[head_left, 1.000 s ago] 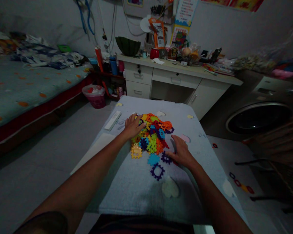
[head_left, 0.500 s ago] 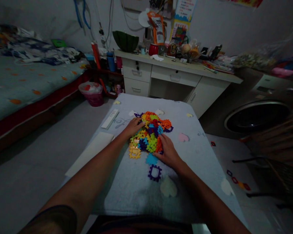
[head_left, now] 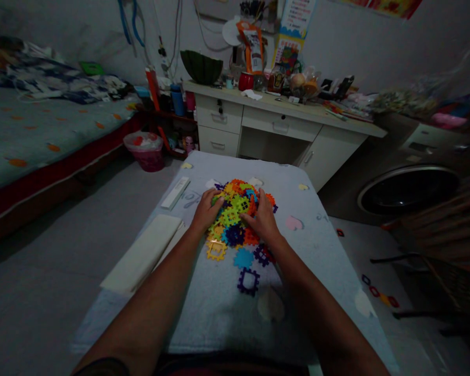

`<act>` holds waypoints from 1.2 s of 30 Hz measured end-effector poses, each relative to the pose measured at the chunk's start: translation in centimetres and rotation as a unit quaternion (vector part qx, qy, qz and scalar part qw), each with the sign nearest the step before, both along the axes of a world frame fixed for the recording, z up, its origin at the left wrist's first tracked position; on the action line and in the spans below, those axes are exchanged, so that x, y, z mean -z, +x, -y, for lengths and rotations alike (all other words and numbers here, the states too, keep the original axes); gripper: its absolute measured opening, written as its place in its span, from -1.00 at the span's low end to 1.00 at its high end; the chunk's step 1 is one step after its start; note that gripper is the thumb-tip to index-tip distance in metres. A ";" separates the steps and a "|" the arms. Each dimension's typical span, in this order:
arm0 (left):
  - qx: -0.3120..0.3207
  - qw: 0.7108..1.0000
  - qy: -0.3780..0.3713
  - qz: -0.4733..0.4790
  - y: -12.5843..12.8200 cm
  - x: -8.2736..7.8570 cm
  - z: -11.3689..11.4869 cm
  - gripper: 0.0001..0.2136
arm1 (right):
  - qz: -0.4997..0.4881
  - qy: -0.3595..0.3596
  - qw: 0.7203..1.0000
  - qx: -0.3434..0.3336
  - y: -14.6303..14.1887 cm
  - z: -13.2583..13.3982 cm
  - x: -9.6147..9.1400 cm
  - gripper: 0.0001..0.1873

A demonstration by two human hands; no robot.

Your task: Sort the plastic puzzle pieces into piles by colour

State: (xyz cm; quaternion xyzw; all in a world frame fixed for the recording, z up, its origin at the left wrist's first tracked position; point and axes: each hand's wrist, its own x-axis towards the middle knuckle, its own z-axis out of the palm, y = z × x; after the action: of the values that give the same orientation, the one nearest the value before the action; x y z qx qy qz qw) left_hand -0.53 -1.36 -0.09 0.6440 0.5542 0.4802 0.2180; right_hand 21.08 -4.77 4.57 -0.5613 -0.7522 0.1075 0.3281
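Observation:
A heap of notched plastic building tiles in yellow, lime, orange, blue and purple lies on the cloth-covered table. My left hand cups the heap's left side, thumb apart from the fingers. On the right side rests my right hand, its thumb and fingers spread over orange and green tiles. Neither hand lifts a tile that I can make out. Nearer to me lie a light-blue tile, a purple square frame, a yellow frame and another purple tile by my right wrist.
Left of the heap are a folded cream cloth or sheet and a narrow white box. A cluttered desk stands beyond the table, a washing machine to the right, a pink bin to the left. Several tiles lie on the floor.
Both hands have shifted on the heap, the right one farther forward. Tiles have been rearranged: lime ones now show on top, and a purple tile lies uncovered near my right wrist.

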 end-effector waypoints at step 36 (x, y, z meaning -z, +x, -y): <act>0.009 0.998 -0.025 0.065 -0.5 -0.1 0.4 -0.67 | 0.136 0.026 0.988 -0.070 2.7 2.9 0.7 -0.02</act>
State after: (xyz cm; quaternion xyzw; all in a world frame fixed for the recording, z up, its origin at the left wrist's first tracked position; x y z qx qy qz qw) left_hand -1.06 -1.76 0.03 0.6106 0.5452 0.5052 0.2735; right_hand 23.78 -7.67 3.83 -0.5078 -0.8298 0.0329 0.2291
